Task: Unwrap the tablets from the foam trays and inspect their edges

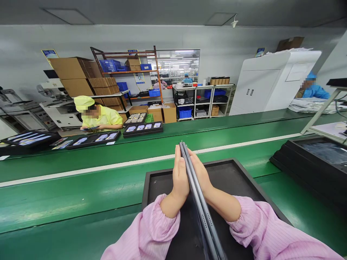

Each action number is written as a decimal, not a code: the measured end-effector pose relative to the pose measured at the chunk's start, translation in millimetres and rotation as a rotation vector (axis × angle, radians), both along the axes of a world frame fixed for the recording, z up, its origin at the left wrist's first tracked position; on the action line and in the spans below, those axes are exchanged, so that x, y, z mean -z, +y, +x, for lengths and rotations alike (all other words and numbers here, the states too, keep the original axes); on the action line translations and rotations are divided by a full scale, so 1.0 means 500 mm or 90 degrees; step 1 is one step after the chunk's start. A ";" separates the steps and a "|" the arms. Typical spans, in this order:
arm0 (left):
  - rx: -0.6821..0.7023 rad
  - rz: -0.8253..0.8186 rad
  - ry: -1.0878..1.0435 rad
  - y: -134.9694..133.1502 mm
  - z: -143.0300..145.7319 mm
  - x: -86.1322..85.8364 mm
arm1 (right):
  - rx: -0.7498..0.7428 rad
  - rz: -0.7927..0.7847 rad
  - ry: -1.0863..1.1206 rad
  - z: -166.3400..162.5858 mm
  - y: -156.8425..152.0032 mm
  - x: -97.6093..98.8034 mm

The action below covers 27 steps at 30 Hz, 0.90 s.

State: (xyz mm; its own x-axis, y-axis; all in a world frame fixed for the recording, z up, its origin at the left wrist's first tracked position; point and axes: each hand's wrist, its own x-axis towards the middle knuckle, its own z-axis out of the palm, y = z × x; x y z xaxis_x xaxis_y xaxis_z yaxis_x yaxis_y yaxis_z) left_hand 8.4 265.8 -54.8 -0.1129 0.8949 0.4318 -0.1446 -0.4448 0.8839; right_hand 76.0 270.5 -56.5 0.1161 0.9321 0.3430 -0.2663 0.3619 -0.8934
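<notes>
Two slim grey tablet-like devices (pixel 199 198) are held on edge, side by side, between the flat palms of the left hand (pixel 180 180) and the right hand (pixel 201 173), above a black tray (pixel 222 177). Their narrow edges, marked by rows of small holes, are turned upward and slanted toward the lower right, where the near ends are cut off from view. Their broad faces are largely hidden.

Tons of room for a hand to slide along the green bench (pixel 81 184) on the person's left. Right side's tighter: stacked black trays (pixel 306 169) and a white stand (pixel 318 110) crowd it. The left hand (pixel 181 177), right hand (pixel 200 173) and upright gray slabs (pixel 198 195) block the middle of the nearer black tray (pixel 227 177), which has a raised rim to clear.
</notes>
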 end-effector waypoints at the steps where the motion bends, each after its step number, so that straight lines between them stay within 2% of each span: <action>1: 0.001 0.000 -0.001 -0.001 0.000 0.000 | -0.001 0.003 -0.002 0.000 -0.002 -0.001; 19: 0.002 0.047 -0.002 -0.016 0.000 0.001 | 0.005 0.035 -0.021 0.001 -0.020 -0.010; 23: 0.001 0.026 0.002 -0.001 -0.001 0.002 | 0.010 0.046 -0.033 0.001 -0.001 0.001; 25: -0.009 -0.003 0.011 0.013 -0.002 0.005 | 0.022 0.068 -0.076 0.009 0.019 0.007; 27: -0.020 -0.027 0.017 0.026 -0.004 0.010 | 0.034 0.147 -0.212 0.027 0.036 0.006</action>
State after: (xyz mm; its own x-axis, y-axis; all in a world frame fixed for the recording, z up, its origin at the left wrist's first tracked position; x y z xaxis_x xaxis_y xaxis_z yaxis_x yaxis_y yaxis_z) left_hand 6.4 278.9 -59.9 -0.1305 0.9083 0.3974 -0.1074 -0.4115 0.9051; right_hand 89.7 288.6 -59.3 0.0095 0.8219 0.5695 0.0487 0.5685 -0.8212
